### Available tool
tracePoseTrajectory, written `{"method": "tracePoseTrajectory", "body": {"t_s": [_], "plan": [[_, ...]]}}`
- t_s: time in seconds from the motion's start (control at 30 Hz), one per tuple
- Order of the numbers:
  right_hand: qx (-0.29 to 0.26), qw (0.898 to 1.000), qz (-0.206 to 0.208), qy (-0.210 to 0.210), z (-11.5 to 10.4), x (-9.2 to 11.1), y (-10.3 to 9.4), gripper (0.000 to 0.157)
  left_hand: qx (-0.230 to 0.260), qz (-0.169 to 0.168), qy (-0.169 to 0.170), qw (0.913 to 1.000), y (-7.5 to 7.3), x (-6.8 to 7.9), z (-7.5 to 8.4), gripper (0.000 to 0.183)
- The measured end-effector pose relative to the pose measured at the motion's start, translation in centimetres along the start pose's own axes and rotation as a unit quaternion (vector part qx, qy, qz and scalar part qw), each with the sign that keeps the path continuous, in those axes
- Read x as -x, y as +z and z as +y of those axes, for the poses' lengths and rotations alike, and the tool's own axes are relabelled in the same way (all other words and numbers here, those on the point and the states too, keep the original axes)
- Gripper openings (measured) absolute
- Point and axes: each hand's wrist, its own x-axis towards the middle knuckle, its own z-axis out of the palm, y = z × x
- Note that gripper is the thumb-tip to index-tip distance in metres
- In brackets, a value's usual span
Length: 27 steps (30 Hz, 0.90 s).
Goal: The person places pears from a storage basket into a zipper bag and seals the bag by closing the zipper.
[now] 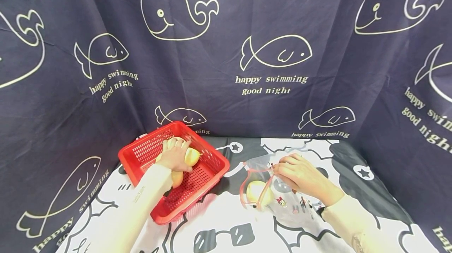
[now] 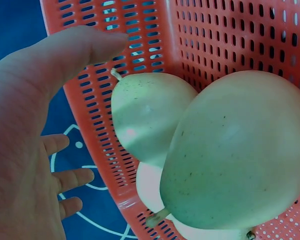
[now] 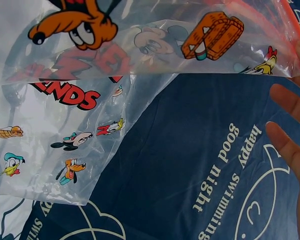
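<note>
Sleeves, nearest: two, pale; left sleeve [image 1: 137, 210] comes in from 7 o'clock, right sleeve [image 1: 349, 217] from 4 (clock centred on the head view, 12 at top).
Red basket [image 1: 185, 196]: one, perforated, at 7 o'clock, on the printed cloth [image 1: 219, 217].
Left hand [image 1: 174, 157]: over the basket fruit, thumb and fingers spread wide; my left wrist view shows nothing between them.
Basket fruit: at least three, yellowish, pear-like: large fruit [image 2: 240, 155], smaller fruit [image 2: 147, 112] at its 10 o'clock, pale fruit [image 2: 150, 187] beneath. More below: cannot tell.
Right hand [image 1: 300, 174]: at 5 o'clock, pinching the pink rim of the bag.
Clear bag [image 1: 293, 202]: one, cartoon-printed, mouth gaping toward 9 o'clock.
Bagged fruit [image 1: 255, 191]: one, seen just inside the mouth.
Handling, fruit: I judge it firm, fairly heavy, smooth, easily bruised; palm it round the widest part, clear of the stem.
Handling, bag: probably light, limp, slick; best held by its rim.
</note>
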Motion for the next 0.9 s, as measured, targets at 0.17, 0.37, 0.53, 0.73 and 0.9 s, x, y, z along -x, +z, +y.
{"method": "tracePoseTrajectory", "body": {"t_s": [0.17,0.37,0.53,0.73,0.9], "plan": [[0.003,1.0,-0.001,0.001,-0.1,-0.1,0.0,0.037,0.014,-0.018,-0.01,0.9997,0.9,-0.7,-0.3,0.098],[0.006,1.0,-0.007,0.005,-0.1,0.0,0.0,0.038,0.006,-0.044,-0.028,0.9986,1.6,-1.3,-0.4,0.098],[0.007,1.0,-0.015,0.01,-0.1,0.1,-0.1,0.038,-0.01,-0.044,-0.032,0.9985,1.9,-1.8,-0.5,0.099],[0.006,1.0,-0.022,0.011,0.0,0.1,0.0,0.036,-0.011,-0.048,-0.035,0.9982,2.7,-2.1,-0.8,0.097],[0.003,1.0,-0.022,0.009,0.0,0.1,0.0,0.038,0.003,-0.024,-0.022,0.9995,3.9,-2.0,-1.4,0.095]]}}
